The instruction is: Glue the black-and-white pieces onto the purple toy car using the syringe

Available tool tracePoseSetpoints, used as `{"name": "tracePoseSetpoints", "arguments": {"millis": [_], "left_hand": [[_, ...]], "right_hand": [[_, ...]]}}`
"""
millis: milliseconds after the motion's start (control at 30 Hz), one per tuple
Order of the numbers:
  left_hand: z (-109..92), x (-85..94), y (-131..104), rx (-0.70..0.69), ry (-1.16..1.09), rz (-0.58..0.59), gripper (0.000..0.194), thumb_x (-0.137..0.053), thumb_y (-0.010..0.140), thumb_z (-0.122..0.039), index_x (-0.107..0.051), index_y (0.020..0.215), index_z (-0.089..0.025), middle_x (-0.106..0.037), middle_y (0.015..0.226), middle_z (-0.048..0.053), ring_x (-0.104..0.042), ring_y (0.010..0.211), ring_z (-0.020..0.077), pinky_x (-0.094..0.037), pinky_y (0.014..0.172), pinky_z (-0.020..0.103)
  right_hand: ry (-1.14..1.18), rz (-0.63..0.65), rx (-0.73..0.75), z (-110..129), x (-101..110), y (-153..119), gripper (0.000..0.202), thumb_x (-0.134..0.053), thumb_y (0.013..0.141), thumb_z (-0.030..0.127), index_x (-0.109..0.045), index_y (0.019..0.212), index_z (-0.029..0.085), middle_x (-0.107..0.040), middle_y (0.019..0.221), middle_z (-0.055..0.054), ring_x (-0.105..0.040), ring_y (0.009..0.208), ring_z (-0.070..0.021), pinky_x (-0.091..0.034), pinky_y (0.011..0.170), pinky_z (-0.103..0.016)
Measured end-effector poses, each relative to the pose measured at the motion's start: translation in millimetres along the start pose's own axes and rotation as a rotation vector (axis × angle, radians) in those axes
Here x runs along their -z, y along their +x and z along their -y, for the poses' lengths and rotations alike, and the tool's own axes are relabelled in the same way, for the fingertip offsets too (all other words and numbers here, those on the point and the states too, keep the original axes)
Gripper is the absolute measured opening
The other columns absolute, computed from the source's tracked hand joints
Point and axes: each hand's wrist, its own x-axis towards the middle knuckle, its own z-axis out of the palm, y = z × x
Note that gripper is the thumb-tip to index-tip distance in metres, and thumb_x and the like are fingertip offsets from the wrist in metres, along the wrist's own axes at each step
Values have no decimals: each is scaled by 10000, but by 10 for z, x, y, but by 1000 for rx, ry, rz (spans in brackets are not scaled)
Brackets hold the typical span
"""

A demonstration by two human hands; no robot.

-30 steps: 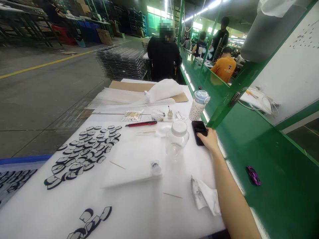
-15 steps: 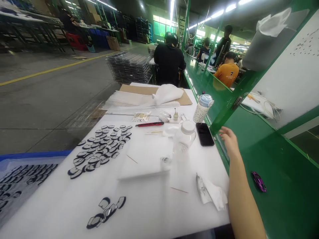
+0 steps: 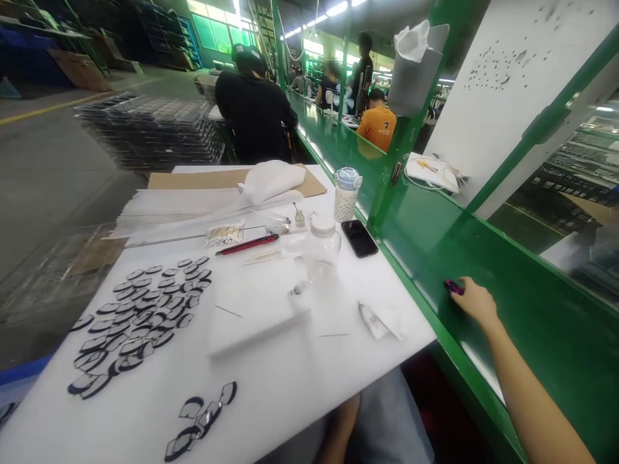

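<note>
My right hand (image 3: 476, 301) reaches out over the green belt surface on the right. Its fingers are closed around the near end of a small purple toy car (image 3: 453, 287), which sits low at the belt. Below the table's front edge, a bit of my left arm (image 3: 344, 417) shows above my lap; the table hides its fingers. On the white table (image 3: 271, 399) lie many dark-edged, curved clear pieces (image 3: 138, 316), with a smaller group of them (image 3: 200, 419) nearer me.
A clear jar (image 3: 323, 241), a phone (image 3: 359, 238) and a patterned cup (image 3: 347, 196) stand along the table's right side. Crumpled tissue (image 3: 382, 321) lies nearer. A red-black pen-like tool (image 3: 247, 245) and cotton swabs (image 3: 225, 234) lie farther back. A green post (image 3: 394, 161) rises beside the belt.
The view has swung right. My right hand has moved from beside the phone out over the green belt and has taken hold of the toy car. My lap and left arm have come into view.
</note>
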Motion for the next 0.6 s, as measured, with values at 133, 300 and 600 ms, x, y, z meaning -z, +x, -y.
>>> {"name": "tracePoseSetpoints", "arguments": {"millis": [133, 300, 600], "left_hand": [[-54, -225, -433, -52, -15, 28, 295, -443, 937, -242, -722, 850, -283, -707, 868, 49, -687, 890, 261, -576, 808, 413], [-520, 120, -956, -377, -144, 366, 134, -656, 841, -335, -720, 726, -309, -685, 656, -37, -660, 609, 139, -550, 595, 210], [-763, 1367, -686, -290, 644, -537, 484, -511, 895, -103, -523, 1360, -235, -582, 1334, 120, -569, 1201, 294, -526, 958, 462]], "right_hand": [[52, -37, 148, 211, -121, -301, 352, -635, 703, 317, -597, 1033, 200, -681, 893, -175, -646, 845, -360, -478, 751, -490], [255, 278, 783, 1171, -405, -1240, 378, -625, 750, 308, -606, 1126, 272, -679, 1109, -46, -644, 980, -226, -514, 905, -373], [669, 498, 1051, 2137, -719, -1815, 259, -582, 912, 319, -596, 1145, 207, -697, 1057, -88, -668, 916, -213, -554, 798, -354]]}}
